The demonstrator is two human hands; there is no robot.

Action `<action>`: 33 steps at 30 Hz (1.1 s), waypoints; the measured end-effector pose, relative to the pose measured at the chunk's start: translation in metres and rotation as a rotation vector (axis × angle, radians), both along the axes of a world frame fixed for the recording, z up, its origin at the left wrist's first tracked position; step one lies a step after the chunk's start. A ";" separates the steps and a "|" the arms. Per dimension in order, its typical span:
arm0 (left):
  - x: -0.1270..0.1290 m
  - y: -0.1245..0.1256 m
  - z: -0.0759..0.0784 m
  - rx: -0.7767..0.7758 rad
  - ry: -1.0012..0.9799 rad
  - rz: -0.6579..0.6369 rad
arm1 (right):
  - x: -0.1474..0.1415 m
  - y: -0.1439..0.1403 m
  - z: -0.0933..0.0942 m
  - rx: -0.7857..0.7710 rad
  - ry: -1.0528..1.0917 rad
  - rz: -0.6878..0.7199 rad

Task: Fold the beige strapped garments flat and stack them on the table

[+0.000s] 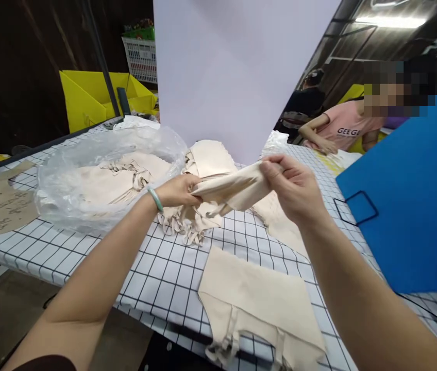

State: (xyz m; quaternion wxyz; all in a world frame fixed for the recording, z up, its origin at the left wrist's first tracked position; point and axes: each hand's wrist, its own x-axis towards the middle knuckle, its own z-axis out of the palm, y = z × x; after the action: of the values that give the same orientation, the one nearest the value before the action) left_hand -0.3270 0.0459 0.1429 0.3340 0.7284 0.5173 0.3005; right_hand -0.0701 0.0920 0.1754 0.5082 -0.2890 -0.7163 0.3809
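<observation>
Between my two hands a beige stretch garment (237, 188) is pulled taut above the table. My left hand (180, 190), with a pale green bangle on its wrist, is closed on one end of it. The other end is pinched in my right hand (293, 185). Nearer to me lies a beige camisole (259, 291), spread flat, its thin straps hanging toward the table's front edge. Behind my hands is a pile of similar beige garments (208, 157); its straps dangle below my left hand. More beige cloth (280, 221) lies partly hidden behind my right arm.
A clear plastic bag (60, 201) of beige garments stands on the grid-patterned tablecloth (156, 257). Brown card with writing (2, 206) lies at left. A white panel (234, 72) rises behind, a blue panel (415, 206) at right. A person in pink (350, 126) sits beyond.
</observation>
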 end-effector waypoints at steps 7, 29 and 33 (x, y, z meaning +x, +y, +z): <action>0.043 -0.062 0.040 -0.091 -0.327 -0.153 | 0.075 -0.072 0.034 0.355 -0.008 -0.388; 0.171 -0.105 -0.067 -0.084 -0.144 -0.226 | 0.165 -0.167 -0.123 -0.392 -0.419 -0.303; 0.208 -0.125 -0.062 -0.145 -0.083 -0.673 | 0.165 -0.217 -0.060 -0.243 -0.388 -0.098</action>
State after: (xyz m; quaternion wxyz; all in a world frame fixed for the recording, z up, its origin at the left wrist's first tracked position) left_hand -0.1189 -0.0795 0.0814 0.4860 0.8197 0.2542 0.1655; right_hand 0.0948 -0.1253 0.1150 0.3404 -0.4503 -0.7346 0.3764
